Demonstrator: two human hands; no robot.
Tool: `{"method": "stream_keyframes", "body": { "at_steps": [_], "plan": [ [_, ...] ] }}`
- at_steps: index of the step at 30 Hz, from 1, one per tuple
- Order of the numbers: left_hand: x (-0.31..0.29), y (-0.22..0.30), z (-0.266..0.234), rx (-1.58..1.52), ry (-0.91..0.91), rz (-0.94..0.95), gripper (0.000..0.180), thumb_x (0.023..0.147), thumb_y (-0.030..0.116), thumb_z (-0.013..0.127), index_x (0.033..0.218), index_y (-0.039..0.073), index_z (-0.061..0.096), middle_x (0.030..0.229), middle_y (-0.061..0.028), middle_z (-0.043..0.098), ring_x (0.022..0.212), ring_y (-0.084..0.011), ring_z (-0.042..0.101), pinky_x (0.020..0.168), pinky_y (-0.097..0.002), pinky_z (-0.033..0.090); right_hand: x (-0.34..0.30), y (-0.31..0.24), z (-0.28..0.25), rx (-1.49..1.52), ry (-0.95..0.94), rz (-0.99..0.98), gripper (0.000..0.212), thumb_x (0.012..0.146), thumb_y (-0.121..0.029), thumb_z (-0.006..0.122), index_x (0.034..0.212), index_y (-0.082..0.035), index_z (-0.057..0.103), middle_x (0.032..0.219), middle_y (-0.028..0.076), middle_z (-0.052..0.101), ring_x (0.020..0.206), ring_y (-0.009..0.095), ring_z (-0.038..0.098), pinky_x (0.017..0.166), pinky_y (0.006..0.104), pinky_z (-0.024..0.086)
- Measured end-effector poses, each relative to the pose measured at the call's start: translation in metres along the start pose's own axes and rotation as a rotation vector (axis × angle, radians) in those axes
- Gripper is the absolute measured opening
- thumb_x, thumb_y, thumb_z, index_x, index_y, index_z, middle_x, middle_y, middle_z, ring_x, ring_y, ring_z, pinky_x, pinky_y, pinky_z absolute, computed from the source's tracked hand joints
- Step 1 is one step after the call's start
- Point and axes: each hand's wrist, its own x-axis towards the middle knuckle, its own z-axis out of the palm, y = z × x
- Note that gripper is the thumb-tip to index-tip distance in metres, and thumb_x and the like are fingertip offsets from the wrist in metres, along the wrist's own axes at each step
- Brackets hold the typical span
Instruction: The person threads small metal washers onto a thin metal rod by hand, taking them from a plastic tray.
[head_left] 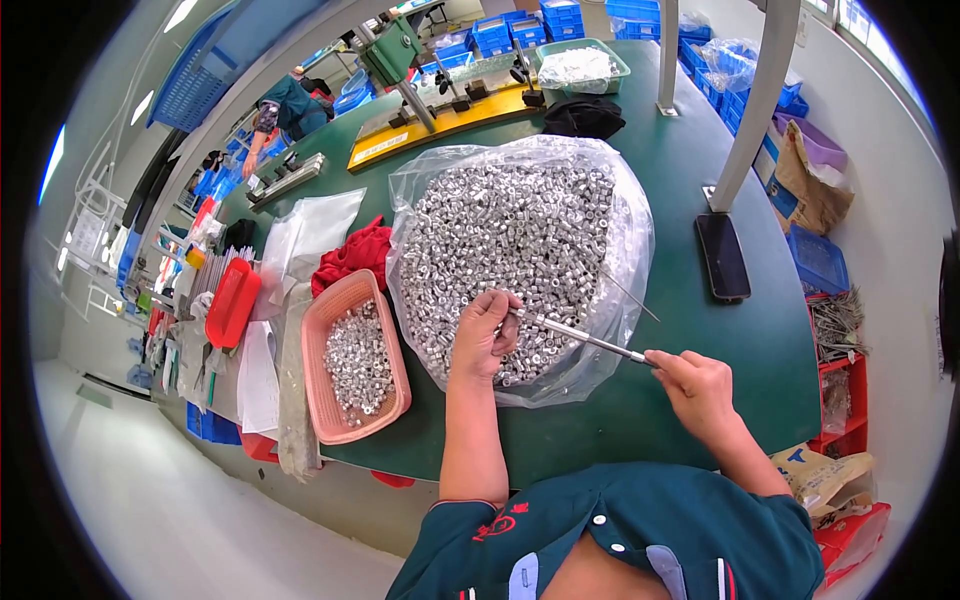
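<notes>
In front of me a clear plastic bag lies spread on the table, filled with a heap of small silver metal sleeves. Over the heap's near side, my right hand grips the outer end of a slim silver metal rod. The rod slants up and left to my left hand, whose fingers are closed at its far tip. What the left fingers pinch there is too small and covered to make out. A thin metal rod rests on the bag's right side.
A pink basket with more small metal parts stands left of the bag, beside a red cloth. A phone lies right, near a metal post. Behind are a black cloth and a yellow-based fixture. Another person works far left.
</notes>
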Motion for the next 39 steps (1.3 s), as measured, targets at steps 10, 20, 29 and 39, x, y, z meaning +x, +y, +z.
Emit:
{"method": "stream_keyframes", "body": {
  "at_steps": [10,20,29,39],
  "plan": [
    [-0.002,0.001,-0.011,-0.065,-0.144,0.100,0.029,0.085,0.031,0.062,0.087,0.002,0.059,0.051,0.0010,0.044,0.040,-0.0053,0.032,0.036,-0.0202,0.021,-0.008,0.012,0.014,0.830,-0.458,0.585,0.020,0.085,-0.009,0.058,0.103,-0.004,0.065,0.060,0.000,0.052,0.053,0.008,0.048,0.051,0.0236,0.039],
    [0.005,-0.007,-0.001,-0.070,-0.036,0.012,0.030,0.087,0.031,0.059,0.086,0.002,0.059,0.050,0.0007,0.044,0.037,-0.0059,0.032,0.035,-0.0208,0.021,-0.013,0.002,0.022,0.395,-0.112,0.238,0.024,0.081,-0.009,0.061,0.105,-0.009,0.065,0.060,0.004,0.052,0.056,0.007,0.049,0.053,0.0255,0.041],
    [0.002,-0.016,0.011,-0.014,-0.189,-0.089,0.038,0.085,0.036,0.060,0.096,0.000,0.061,0.051,0.0008,0.043,0.037,-0.0046,0.030,0.035,-0.0197,0.021,-0.006,0.001,0.027,1.080,-0.528,0.731,0.026,0.089,-0.012,0.053,0.110,0.002,0.058,0.061,-0.002,0.047,0.054,0.005,0.041,0.049,0.0201,0.033],
    [0.012,-0.003,-0.006,-0.623,0.146,-0.288,0.040,0.091,0.041,0.048,0.084,0.002,0.057,0.066,-0.0045,0.045,0.044,-0.0073,0.032,0.035,-0.0196,0.022,-0.003,0.004,0.026,1.004,-0.445,0.716,0.027,0.089,-0.012,0.053,0.112,0.002,0.057,0.061,-0.003,0.046,0.054,0.004,0.040,0.049,0.0193,0.032]
  ]
}}
